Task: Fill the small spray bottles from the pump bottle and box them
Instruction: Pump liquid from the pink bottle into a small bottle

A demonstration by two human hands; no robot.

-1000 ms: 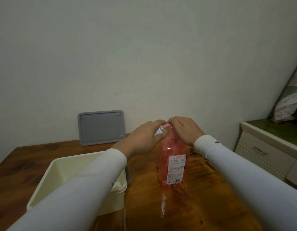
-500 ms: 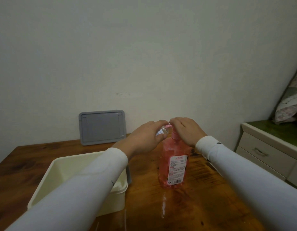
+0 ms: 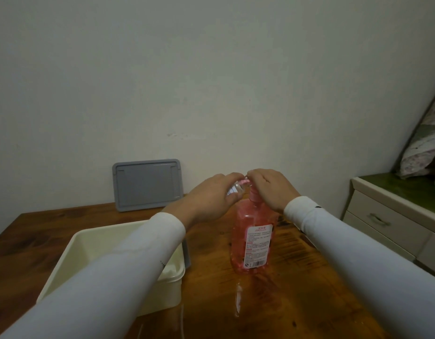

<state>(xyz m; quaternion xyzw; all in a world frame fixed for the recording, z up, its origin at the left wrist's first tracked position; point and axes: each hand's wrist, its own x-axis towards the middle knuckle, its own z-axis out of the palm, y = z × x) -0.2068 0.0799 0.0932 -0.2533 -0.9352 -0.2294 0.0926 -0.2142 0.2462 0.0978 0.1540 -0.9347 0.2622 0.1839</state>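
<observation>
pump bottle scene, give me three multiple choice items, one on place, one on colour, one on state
1. Where does the grey lid stand?
A. leaning on the wall at the table's far edge
B. flat on the box
C. on the drawer unit

2. What colour is the pump bottle?
A. blue
B. pink
C. green

3. What is the left hand doing?
A. resting flat on the table
B. reaching into the box
C. holding a small clear bottle at the pump's top

Key:
1 A: the lid is upright against the wall behind the cream box.
2 B: its body shows pink around a white label.
3 C: its fingers curl round the small bottle, while the right hand sits on the pump head.
</observation>
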